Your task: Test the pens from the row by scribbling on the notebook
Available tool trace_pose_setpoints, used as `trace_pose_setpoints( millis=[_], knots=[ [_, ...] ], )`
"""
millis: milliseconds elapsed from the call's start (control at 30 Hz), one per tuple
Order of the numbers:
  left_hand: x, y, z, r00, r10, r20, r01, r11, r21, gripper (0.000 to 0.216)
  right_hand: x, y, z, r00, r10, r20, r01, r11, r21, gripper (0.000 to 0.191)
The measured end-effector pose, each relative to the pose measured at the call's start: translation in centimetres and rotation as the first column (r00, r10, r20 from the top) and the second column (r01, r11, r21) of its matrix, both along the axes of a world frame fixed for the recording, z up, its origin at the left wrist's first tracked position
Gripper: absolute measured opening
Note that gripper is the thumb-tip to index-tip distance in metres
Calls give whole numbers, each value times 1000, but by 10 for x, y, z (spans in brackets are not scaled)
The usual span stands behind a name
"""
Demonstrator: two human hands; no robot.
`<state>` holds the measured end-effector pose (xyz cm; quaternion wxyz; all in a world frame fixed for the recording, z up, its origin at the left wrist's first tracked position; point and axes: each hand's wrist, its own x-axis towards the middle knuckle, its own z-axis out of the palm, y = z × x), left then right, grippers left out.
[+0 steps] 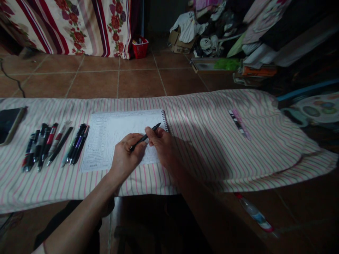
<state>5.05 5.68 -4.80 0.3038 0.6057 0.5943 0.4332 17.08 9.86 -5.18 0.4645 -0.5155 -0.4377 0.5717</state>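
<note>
A black pen [144, 138] slants between the hands, its upper part pinched narrowly by the thumb and fingers of the right hand [162, 146], its lower end curled into the left hand [126, 158]. Fingers hide part of the barrel. Both hands are over a spiral-bound notebook [124, 139] on a striped cloth [212, 165], its printing too small to read. A row of pens [55, 146] lies to the left.
</note>
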Motion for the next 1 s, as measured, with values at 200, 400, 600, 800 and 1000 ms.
trace_pose_setpoints(
  millis=[200,400,600,800,1000],
  knots=[
    [-2,3,1,948,69,311,4,973,-230,20,4,-1,0,956,117,-270,-129,991,-25,43],
    [-2,4,5,927,126,353,-19,957,-291,21,4,0,-1,946,112,-304,-129,991,-39,24],
    [-3,4,0,955,97,280,-30,972,-233,20,2,4,-9,954,61,-292,-75,996,-38,22],
    [0,2,-3,963,68,260,-19,982,-186,17,1,4,-6,978,54,-201,-53,999,11,22],
    [2,2,5,868,129,479,66,927,-370,25,3,2,1,955,98,-280,-112,993,-36,27]
  ],
)
